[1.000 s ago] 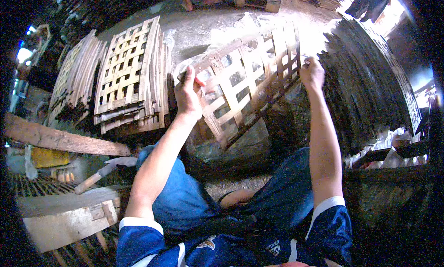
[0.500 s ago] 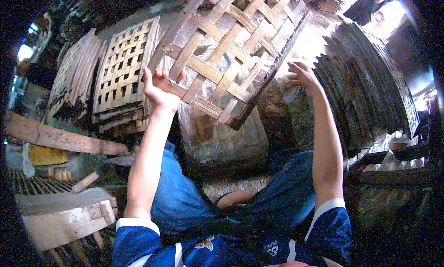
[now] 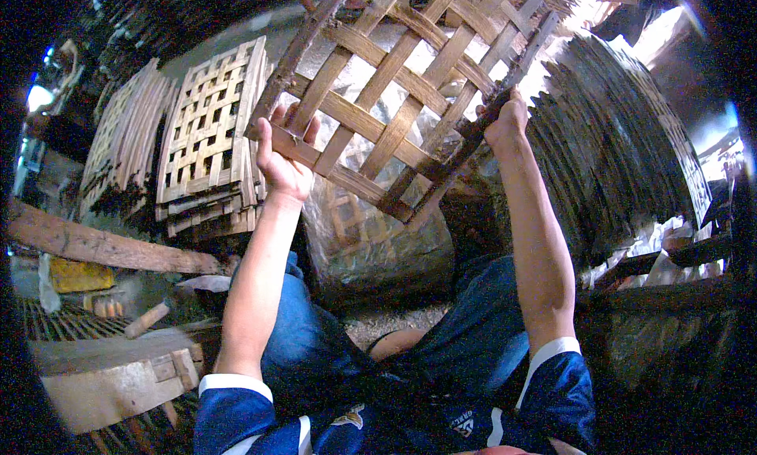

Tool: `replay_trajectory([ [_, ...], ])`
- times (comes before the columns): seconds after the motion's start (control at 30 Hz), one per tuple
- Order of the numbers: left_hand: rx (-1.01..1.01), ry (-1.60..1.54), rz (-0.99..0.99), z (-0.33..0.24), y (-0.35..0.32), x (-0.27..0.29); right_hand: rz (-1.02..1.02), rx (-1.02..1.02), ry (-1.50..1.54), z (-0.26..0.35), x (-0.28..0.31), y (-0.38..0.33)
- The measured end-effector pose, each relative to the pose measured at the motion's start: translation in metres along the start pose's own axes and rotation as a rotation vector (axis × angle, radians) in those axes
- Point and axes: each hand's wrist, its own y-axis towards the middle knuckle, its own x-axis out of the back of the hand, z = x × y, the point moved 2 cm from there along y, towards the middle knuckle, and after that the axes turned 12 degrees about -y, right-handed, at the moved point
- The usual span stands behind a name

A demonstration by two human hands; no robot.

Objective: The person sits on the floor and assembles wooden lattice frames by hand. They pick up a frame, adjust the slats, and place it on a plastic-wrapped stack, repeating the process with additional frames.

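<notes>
A woven bamboo lattice panel [image 3: 394, 84] with dark edge strips is held up, tilted, in front of me. My left hand [image 3: 284, 155] grips its near left corner, thumb on the near side and fingers reaching behind the strips. At the dark right edge, my right hand [image 3: 506, 122] is closed round the strip, its fingertips partly hidden. Below the panel lies a bundle wrapped in clear plastic [image 3: 378, 258], with lattice showing faintly through it.
Stacks of pale lattice panels [image 3: 209, 132] stand at the left. A tall stack of dark-edged panels [image 3: 607, 147] rises at the right. At lower left are a wooden beam [image 3: 118, 238], a wooden stool [image 3: 118, 384] and a wooden-handled tool [image 3: 147, 319].
My right hand has moved left onto the panel's right edge and closed on it; before, it was apart from it. The panel has shifted slightly to the right.
</notes>
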Motion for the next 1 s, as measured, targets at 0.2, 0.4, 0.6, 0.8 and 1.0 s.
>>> replay_trajectory([
  [0.2, 0.316, 0.065, 0.165, 0.034, -0.027, -0.006, 0.041, 0.049, 0.107, 0.012, 0.005, -0.003],
  [0.4, 0.37, 0.118, -0.002, 0.054, -0.032, 0.005, 0.255, 0.125, 0.121, 0.006, 0.017, 0.013],
  [0.6, 0.14, 0.202, -0.129, 0.028, -0.02, -0.029, 0.367, 0.12, -0.588, -0.008, 0.032, 0.032],
  [0.8, 0.101, 0.197, -0.099, 0.011, -0.012, -0.017, 0.195, 1.033, -1.466, 0.006, 0.016, -0.03],
  [1.0, 0.159, 0.204, -0.079, 0.011, -0.005, -0.007, 0.511, 1.171, -1.694, -0.003, -0.017, -0.072],
])
